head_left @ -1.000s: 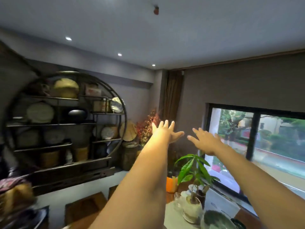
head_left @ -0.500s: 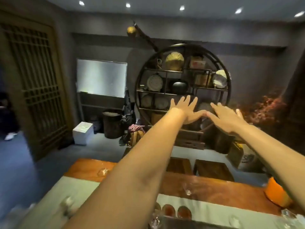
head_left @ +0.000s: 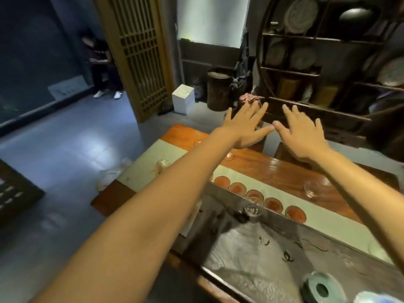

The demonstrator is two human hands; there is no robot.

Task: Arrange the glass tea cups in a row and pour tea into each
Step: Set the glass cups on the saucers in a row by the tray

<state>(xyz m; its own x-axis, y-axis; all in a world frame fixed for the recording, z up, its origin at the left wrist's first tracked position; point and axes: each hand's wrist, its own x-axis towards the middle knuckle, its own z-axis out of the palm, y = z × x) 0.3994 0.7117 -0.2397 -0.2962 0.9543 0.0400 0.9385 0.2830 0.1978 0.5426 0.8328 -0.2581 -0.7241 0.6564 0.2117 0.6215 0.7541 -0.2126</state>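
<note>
Wooden table (head_left: 282, 171) bears five filled cups (head_left: 254, 195); two hands (head_left: 247, 125) empty.

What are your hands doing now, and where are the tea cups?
Left hand and right hand open, empty, raised. Five round reddish cups in a row on the pale runner. Nothing blocking.

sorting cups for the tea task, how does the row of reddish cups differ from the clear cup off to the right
The row of reddish cups sits lined up on the pale runner and looks filled; the clear cup stands alone on bare wood, apparently empty. Both are small and upright.
</note>
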